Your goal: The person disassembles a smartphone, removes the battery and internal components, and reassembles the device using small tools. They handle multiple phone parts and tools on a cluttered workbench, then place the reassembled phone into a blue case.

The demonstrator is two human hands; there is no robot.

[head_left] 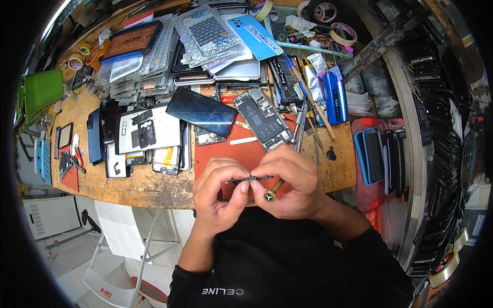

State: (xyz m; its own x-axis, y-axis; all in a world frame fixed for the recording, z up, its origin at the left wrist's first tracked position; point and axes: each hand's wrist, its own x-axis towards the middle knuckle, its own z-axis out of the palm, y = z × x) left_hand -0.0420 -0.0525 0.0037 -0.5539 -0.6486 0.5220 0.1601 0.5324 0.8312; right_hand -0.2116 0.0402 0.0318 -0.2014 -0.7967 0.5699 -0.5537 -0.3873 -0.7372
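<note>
Over the table's front edge, my left hand [220, 194] and my right hand [290, 182] pinch a thin dark phone part [250, 179] between thumbs and fingertips. The part is seen nearly edge-on, so its exact kind cannot be made out. A brass-coloured screwdriver [273, 190] is also tucked in my right hand, its round end toward me and its tip hidden. Just beyond my hands an opened phone [263, 119] shows its battery and circuit board. It lies on a red work mat [231, 150] next to a white strip [243, 140].
A dark-screened phone [201, 111] leans across other phone parts left of the mat. Behind stand piles of bubble-wrapped screens [208, 38]. Tweezers and a wooden-handled tool [321, 115] lie at the right, beside a blue device [335, 97]. A red tray [362, 154] holds several phones.
</note>
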